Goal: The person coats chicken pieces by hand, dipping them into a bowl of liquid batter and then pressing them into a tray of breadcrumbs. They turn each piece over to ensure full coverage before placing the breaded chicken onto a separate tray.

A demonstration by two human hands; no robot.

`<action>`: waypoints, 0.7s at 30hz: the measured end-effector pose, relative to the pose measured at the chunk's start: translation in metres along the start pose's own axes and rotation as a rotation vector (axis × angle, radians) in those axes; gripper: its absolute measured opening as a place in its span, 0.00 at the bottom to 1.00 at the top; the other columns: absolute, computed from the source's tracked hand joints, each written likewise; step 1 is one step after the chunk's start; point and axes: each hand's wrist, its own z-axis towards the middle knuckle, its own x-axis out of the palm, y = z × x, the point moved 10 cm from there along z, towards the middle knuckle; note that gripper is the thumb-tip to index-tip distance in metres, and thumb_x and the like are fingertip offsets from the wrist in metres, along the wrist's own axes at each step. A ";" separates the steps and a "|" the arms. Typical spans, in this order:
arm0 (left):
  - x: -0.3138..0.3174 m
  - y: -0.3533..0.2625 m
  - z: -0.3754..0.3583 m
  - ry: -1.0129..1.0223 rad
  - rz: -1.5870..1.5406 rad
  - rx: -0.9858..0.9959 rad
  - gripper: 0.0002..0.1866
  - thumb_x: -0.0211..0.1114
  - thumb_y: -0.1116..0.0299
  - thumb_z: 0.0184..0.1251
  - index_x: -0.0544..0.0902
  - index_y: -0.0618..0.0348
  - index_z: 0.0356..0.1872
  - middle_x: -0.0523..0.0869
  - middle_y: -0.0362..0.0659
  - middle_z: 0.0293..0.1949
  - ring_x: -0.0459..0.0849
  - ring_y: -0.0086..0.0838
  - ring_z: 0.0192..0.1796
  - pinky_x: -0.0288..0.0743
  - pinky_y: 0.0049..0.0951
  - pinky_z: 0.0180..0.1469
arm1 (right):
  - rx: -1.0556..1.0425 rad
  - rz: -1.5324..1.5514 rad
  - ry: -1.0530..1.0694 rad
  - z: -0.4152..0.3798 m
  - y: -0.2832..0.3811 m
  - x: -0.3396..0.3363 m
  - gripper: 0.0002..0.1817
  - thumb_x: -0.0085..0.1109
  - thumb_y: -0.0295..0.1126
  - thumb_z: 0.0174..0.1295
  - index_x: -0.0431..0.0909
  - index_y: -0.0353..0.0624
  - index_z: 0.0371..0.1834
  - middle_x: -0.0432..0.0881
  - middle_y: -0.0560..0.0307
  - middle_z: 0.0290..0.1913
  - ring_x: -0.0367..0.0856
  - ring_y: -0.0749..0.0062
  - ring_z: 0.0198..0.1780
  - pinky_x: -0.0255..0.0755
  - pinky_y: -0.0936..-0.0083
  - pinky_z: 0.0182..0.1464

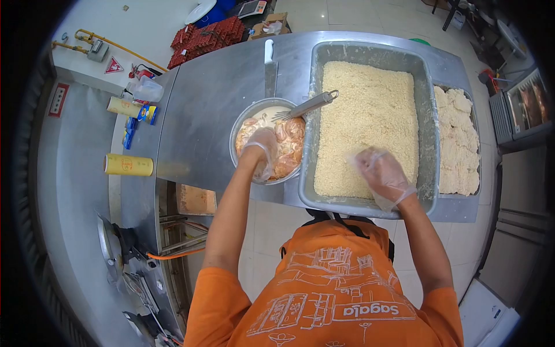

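My left hand, in a clear plastic glove, reaches into a round metal pot. It touches pieces of raw meat lying in a pale, creamy liquid; its fingertips are hidden. A whisk leans in the pot, its handle resting across the rim of a big grey tub. Pale crumbs fill the tub. Above their near part hangs my right hand, also gloved, with fingers curled in; whatever they may hold is out of sight.
A white-handled knife lies on the steel table beyond the pot. Right of the tub stands a tray of crumb-coated pieces. Yellow rolls lie at the left. Red egg trays are stacked behind the table.
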 end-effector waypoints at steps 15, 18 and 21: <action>-0.012 0.014 -0.007 -0.054 0.075 0.039 0.19 0.66 0.63 0.55 0.81 0.63 0.45 0.85 0.59 0.39 0.84 0.52 0.43 0.78 0.44 0.48 | -0.502 -0.188 -0.267 0.029 -0.008 0.008 0.09 0.51 0.35 0.65 0.79 0.47 0.30 0.79 0.50 0.34 0.78 0.57 0.36 0.75 0.57 0.48; -0.015 0.014 -0.012 -0.151 0.043 0.024 0.15 0.66 0.64 0.55 0.83 0.62 0.41 0.86 0.57 0.36 0.85 0.50 0.41 0.78 0.41 0.46 | -0.574 -0.140 -0.020 0.021 0.041 0.054 0.12 0.48 0.39 0.68 0.78 0.45 0.38 0.78 0.48 0.41 0.77 0.57 0.44 0.70 0.57 0.55; -0.007 0.022 -0.010 -0.165 -0.100 0.025 0.11 0.61 0.67 0.56 0.86 0.62 0.35 0.87 0.52 0.34 0.85 0.43 0.38 0.78 0.36 0.44 | -0.354 -0.046 0.287 0.053 0.003 0.080 0.16 0.45 0.44 0.71 0.76 0.44 0.47 0.77 0.46 0.48 0.76 0.57 0.51 0.65 0.56 0.63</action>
